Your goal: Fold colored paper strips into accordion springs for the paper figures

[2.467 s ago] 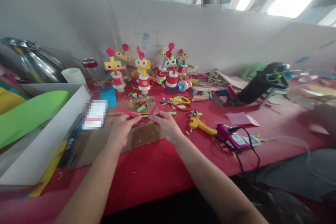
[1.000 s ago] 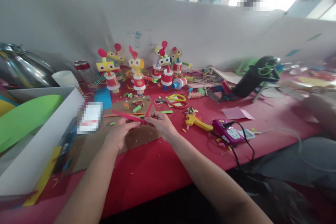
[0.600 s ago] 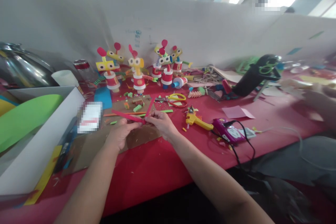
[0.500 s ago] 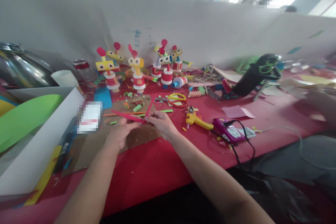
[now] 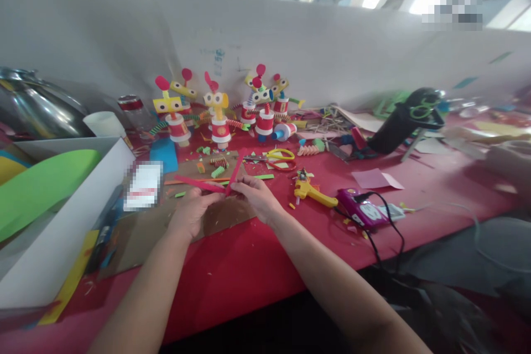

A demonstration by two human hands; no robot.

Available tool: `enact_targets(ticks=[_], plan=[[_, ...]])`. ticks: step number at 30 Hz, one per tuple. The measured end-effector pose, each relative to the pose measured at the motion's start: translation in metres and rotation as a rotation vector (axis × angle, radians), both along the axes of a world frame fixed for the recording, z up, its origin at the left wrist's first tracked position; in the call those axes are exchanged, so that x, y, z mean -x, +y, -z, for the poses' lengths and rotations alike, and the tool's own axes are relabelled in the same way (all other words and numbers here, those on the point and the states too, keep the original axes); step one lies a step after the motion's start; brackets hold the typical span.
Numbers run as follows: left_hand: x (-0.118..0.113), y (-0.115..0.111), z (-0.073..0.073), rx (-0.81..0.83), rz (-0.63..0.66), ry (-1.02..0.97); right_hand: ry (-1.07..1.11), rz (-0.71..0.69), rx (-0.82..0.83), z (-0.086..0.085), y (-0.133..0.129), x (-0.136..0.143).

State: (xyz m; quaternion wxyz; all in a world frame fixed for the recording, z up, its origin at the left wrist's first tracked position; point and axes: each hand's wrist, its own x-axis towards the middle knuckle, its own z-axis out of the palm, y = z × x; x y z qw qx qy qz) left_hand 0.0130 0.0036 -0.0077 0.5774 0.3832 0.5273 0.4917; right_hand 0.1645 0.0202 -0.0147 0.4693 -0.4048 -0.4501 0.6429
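Two pink paper strips (image 5: 236, 168) meet at an angle between my hands, above a brown cardboard sheet (image 5: 145, 243). My left hand (image 5: 194, 213) pinches the strip that runs off to the left. At the corner where the strips meet, the fingers of my right hand (image 5: 255, 196) are closed on the paper. Just beyond lie an orange strip (image 5: 178, 180), a green strip (image 5: 264, 176) and small folded paper springs (image 5: 219, 162). Scissors (image 5: 280, 159) with yellow and red handles rest behind my right hand.
Several paper figures (image 5: 219, 130) stand along the back wall. To the right are a yellow glue gun (image 5: 313, 193), a purple power strip (image 5: 367, 210) with black cables, and a black holder (image 5: 392, 127). A white box (image 5: 70, 227) and a steel jug (image 5: 37, 105) stand left.
Both hands keep hold of the pink strips in nearly the same place. The upright strip's lower end has shifted slightly left at the corner. The view has moved a little.
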Motion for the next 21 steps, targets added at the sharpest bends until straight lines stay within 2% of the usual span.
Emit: enact_targets(ticks=[2, 7, 10, 14, 21], plan=[[-0.001, 0.000, -0.001, -0.015, -0.028, 0.002, -0.030, 0.032, -0.004, 0.000, 0.001, -0.001], [-0.001, -0.002, -0.005, -0.029, -0.084, -0.067, -0.059, 0.241, -0.057, 0.002, 0.004, -0.007], [-0.002, -0.003, -0.007, -0.028, -0.074, -0.108, -0.039, 0.135, -0.085, 0.001, 0.001, -0.006], [-0.006, -0.004, -0.008, -0.038, -0.077, -0.150, -0.065, -0.025, -0.026, -0.001, -0.005, 0.000], [-0.012, -0.006, -0.004, 0.025, -0.085, -0.176, -0.090, 0.042, -0.072, 0.007, -0.002, 0.002]])
